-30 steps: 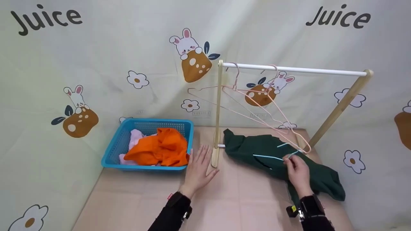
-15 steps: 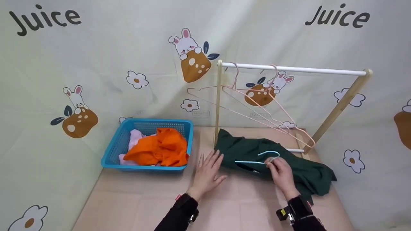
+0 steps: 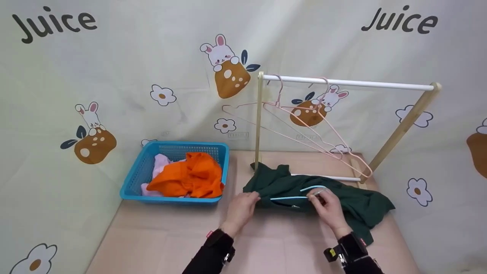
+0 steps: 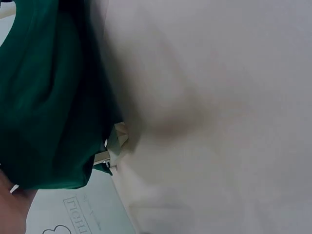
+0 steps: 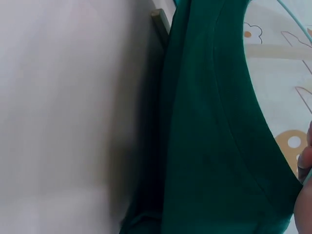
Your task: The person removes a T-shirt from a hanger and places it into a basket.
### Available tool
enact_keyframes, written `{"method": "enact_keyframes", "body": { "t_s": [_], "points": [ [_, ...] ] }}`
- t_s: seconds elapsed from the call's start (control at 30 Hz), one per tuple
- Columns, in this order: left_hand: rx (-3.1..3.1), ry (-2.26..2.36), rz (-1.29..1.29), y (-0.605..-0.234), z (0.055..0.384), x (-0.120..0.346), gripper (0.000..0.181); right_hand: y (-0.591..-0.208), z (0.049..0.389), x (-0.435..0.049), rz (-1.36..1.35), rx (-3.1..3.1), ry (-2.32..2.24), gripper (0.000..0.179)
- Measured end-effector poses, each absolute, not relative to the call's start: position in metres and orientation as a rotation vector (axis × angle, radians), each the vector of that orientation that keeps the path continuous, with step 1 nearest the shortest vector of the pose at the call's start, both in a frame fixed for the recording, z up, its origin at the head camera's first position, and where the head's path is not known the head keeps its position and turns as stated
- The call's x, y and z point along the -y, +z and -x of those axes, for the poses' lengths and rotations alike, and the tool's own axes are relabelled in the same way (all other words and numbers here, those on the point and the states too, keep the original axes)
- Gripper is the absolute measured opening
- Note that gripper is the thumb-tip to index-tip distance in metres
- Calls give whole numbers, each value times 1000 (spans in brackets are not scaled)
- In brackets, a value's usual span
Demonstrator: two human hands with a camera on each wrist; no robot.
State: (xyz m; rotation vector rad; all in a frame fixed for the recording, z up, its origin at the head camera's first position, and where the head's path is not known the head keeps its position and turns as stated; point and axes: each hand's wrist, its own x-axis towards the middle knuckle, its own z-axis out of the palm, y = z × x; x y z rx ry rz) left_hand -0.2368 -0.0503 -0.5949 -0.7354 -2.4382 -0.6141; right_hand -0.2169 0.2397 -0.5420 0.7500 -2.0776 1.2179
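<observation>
A dark green shirt [image 3: 354, 199] is spread along the front of the rack's base, its neckline opening toward me. A light blue hanger [image 3: 289, 198] pokes out of that neckline, and the rest of it is hidden inside the cloth. My right hand [image 3: 330, 209] pinches the hanger near the base of its hook. At the shirt's left end, my left hand [image 3: 239, 211] has its fingers curled on the shoulder edge. In the left wrist view, part of the left hand [image 4: 12, 209] grips the hanging green cloth [image 4: 48, 107].
A small wooden rack with a white rail [image 3: 354, 82] stands behind the shirt, with pink hangers [image 3: 279, 102] on it. To the left sits a blue basket [image 3: 173, 199] holding an orange garment [image 3: 190, 175] and a pale pink garment [image 3: 161, 163]. Printed cloth walls enclose the table.
The shirt and hanger have come left and nearer to me, in the right hand. The left hand has gone from flat beside the basket to gripping the shirt's left shoulder.
</observation>
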Motion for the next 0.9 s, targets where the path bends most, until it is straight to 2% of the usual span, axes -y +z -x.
{"method": "enact_keyframes", "body": {
  "t_s": [0.13, 0.3, 0.43, 0.67, 0.9],
  "points": [
    [2435, -673, 720, -586, 237, 56, 7, -538, 215, -246, -711, 2060, 1218, 8],
    [2491, -666, 827, -582, 233, 55, 28, -535, 215, -244, -713, 2054, 1219, 12],
    [2497, -666, 869, -584, 232, 50, 40, -534, 214, -241, -726, 2047, 1205, 6],
    [2274, -624, 878, -591, 236, 46, 22, -537, 212, -240, -754, 2055, 1193, 24],
    [2246, -704, 799, -587, 238, 56, 10, -534, 213, -257, -611, 2068, 1256, 16]
  ]
}}
